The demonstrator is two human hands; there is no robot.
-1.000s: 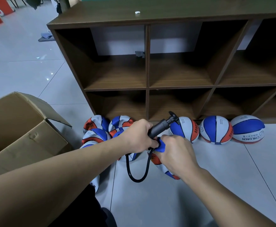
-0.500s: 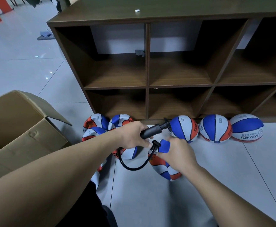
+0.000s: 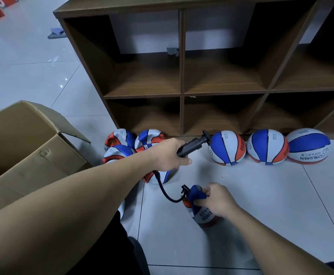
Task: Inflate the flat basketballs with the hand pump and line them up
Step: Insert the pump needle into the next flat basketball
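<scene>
My left hand grips the barrel of the black hand pump, whose handle points up to the right. Its black hose curves down to a flat red, white and blue basketball on the floor. My right hand pinches a blue fold of that ball beside the hose end. Three inflated basketballs stand in a row against the foot of the shelf. Several flat balls lie heaped at the left, partly behind my left arm.
A dark wooden cubby shelf stands behind the balls. An open cardboard box sits on the left. The floor is pale tile. My dark trouser leg shows at the bottom.
My hands have drawn apart. The right hand brought the flat ball down to the floor nearer me, the hose stretching out. The left hand stayed up with the pump.
</scene>
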